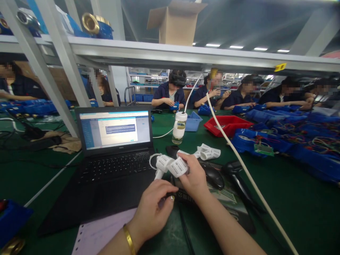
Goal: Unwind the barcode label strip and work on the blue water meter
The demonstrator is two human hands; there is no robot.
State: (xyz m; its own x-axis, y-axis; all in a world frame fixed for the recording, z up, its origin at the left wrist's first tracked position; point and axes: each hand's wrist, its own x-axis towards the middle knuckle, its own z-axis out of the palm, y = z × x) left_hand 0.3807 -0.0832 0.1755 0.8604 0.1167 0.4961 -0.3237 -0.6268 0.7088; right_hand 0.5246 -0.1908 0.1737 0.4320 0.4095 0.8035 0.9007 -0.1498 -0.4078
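My right hand (195, 175) pinches a white barcode label strip (179, 167) between thumb and fingers, just right of the laptop keyboard. A curled length of the same white labels (163, 163) hangs beside it on the left, and a further coil (208, 152) lies behind the hand. Below, my left hand (156, 205) holds nothing visible; its fingers are bent, with a gap between them and the thumb. It is over the front right corner of the black laptop (117, 170), whose screen is lit.
A black mouse (214, 176) and a black handheld scanner (239, 180) lie at the right. A bottle (179, 129) stands behind the labels. A red bin (225, 124) and blue meter housings (252, 141) occupy the right side. A pale cable (239, 157) crosses in front. Several people sit opposite.
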